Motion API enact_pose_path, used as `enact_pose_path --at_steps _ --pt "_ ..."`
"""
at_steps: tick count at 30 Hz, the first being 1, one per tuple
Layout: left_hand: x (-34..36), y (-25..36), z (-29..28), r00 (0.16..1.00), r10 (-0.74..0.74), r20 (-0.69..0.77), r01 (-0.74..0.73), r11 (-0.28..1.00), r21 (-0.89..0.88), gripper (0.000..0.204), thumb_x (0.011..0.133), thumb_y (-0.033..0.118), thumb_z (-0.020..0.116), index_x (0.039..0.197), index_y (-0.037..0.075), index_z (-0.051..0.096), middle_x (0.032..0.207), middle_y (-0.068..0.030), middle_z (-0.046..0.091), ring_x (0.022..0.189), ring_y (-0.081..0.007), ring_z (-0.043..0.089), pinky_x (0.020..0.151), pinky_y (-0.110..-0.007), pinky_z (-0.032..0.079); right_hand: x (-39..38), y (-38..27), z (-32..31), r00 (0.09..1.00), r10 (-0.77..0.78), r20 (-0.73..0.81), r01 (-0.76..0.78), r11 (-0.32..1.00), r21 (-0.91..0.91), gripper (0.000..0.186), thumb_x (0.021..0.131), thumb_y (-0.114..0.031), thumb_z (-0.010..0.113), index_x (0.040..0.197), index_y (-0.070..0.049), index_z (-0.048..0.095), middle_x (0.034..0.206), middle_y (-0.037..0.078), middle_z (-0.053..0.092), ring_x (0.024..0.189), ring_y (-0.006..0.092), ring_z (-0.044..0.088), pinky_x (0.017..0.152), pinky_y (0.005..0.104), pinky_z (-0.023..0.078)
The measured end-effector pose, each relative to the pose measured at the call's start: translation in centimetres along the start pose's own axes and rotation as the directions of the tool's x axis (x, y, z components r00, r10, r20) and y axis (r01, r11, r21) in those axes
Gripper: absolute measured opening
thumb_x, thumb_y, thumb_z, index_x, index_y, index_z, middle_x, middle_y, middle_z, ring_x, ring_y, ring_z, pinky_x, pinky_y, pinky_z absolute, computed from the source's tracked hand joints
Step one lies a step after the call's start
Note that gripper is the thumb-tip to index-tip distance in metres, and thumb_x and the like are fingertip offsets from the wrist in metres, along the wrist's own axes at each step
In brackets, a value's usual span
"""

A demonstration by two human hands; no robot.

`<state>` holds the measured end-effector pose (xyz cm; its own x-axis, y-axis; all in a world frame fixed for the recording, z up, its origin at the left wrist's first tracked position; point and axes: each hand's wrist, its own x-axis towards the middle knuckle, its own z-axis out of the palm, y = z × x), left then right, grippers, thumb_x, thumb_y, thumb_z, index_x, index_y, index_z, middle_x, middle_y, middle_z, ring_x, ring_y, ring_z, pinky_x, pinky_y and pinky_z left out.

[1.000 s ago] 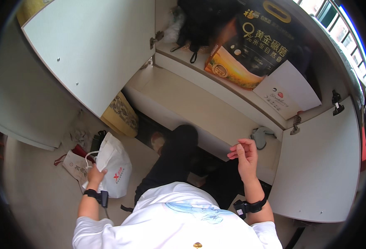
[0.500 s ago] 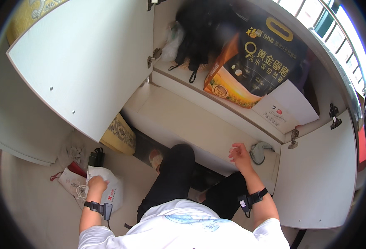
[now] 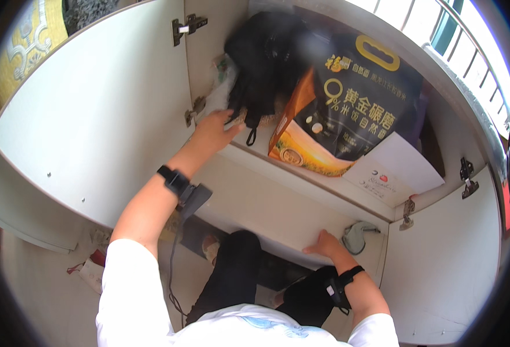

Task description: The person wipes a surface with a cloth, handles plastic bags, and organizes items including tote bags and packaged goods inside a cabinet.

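Observation:
My left hand [image 3: 211, 136] reaches into the open cabinet, its fingers apart, at the lower left of a black fabric bundle [image 3: 272, 61] with strap loops. Whether the fingertips touch the bundle I cannot tell. A crumpled clear plastic bag [image 3: 219, 95] lies just beyond that hand, partly hidden. Down at the ledge below the shelf is my right hand [image 3: 324, 244], thumb apart from the fingers, holding nothing that I can see. Beside it on the ledge lies a grey-green cloth item [image 3: 356, 237].
On the shelf stand a black and orange rice bag [image 3: 353, 110] and a white card [image 3: 395, 170] leaning on it. Cabinet doors stand open at left [image 3: 98, 110] and right [image 3: 440, 260]. A paper bag [image 3: 94, 273] is on the floor at left, partly hidden by my arm.
My left hand has left the white bag on the floor and moved up to the black bundle in the cabinet. The right hand has lowered slightly to the ledge.

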<state>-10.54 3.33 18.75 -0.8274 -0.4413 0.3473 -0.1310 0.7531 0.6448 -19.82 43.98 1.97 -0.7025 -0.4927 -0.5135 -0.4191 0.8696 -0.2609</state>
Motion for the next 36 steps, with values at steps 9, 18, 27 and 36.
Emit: enact_pose_path --at_steps 9,18,27,36 --pt "17.5 -1.0 4.1 0.721 0.261 -0.642 -0.126 0.960 0.249 0.084 0.073 0.054 0.065 0.124 -0.008 0.040 0.120 -0.0301 0.047 0.104 -0.0401 0.053 0.086 -0.043 0.046 0.7 0.0 0.2 0.999 -0.004 0.053 0.003 1.000 0.019 0.092 0.047 -0.050 0.081 0.108 0.010 0.048 0.105 0.027 0.057 0.101 0.0378 0.055 0.087 0.0372 0.044" --pt "22.5 -0.2 1.3 0.947 -0.227 -0.229 0.246 0.967 0.060 0.051 0.084 0.039 0.055 0.091 -0.011 0.059 0.068 -0.0232 0.062 0.061 -0.0327 0.064 0.067 -0.042 0.052 0.7 0.4 1.1 1.000 -0.003 0.011 0.003 1.000 0.005 0.090 0.046 -0.056 0.080 0.100 0.009 0.050 0.100 0.026 0.058 0.098 0.0373 0.056 0.084 0.0382 0.045" --pt "15.8 3.3 -2.0 0.705 0.030 -0.708 0.013 0.998 0.056 0.045 0.085 0.033 0.053 0.093 -0.011 0.058 0.089 -0.0281 0.061 0.085 -0.0399 0.060 0.077 -0.042 0.048 1.5 1.4 1.9 1.000 -0.008 0.006 0.008 1.000 0.001 0.094 0.042 -0.056 0.082 0.102 0.009 0.050 0.100 0.026 0.058 0.096 0.0369 0.057 0.083 0.0381 0.046" --pt "-7.7 7.9 -3.7 0.826 -0.307 -0.473 -0.229 0.585 -0.778 0.039 0.091 0.027 0.054 0.118 0.000 0.048 0.112 -0.0083 0.053 0.095 -0.0133 0.056 0.065 -0.023 0.051 -0.2 0.8 2.4 0.965 -0.055 -0.256 0.072 0.996 0.060 0.071 0.047 -0.047 0.083 0.088 0.002 0.053 0.091 0.020 0.060 0.085 0.0339 0.059 0.074 0.0383 0.048"
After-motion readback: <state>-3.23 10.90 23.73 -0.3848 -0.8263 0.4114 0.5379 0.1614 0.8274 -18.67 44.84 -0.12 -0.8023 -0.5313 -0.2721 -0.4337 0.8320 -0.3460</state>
